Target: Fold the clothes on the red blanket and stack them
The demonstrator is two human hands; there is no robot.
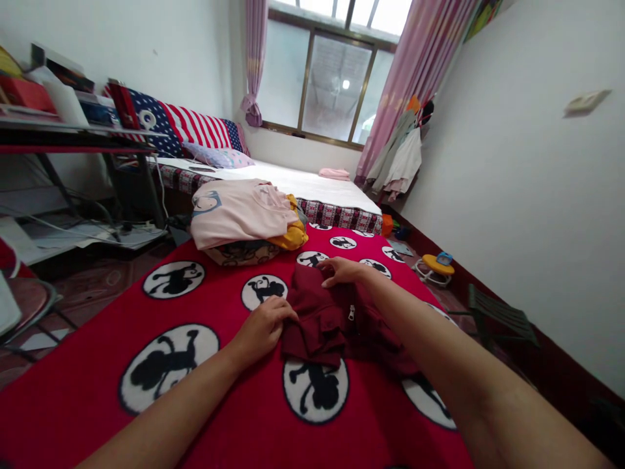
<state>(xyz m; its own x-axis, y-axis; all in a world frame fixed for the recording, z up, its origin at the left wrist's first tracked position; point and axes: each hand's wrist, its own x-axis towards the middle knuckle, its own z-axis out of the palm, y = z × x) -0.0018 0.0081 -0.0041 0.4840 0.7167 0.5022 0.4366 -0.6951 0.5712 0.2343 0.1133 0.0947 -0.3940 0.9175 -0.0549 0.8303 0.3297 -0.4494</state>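
A dark maroon garment (326,322) with a zipper lies folded on a red blanket (97,384) printed with black-and-white figure circles. My left hand (264,327) rests on the garment's left edge, its fingers curled and pinching the fabric. My right hand (343,270) lies at the garment's far top edge, fingers bent and pressing down on the cloth. Both forearms reach in from the bottom of the view.
A pile of folded clothes (244,218), pink on top with yellow beneath, sits at the blanket's far end. Behind it is a bed (312,185) with pillows under a window. A desk (73,133) stands left. A small stool (437,266) and green chair (502,316) stand right.
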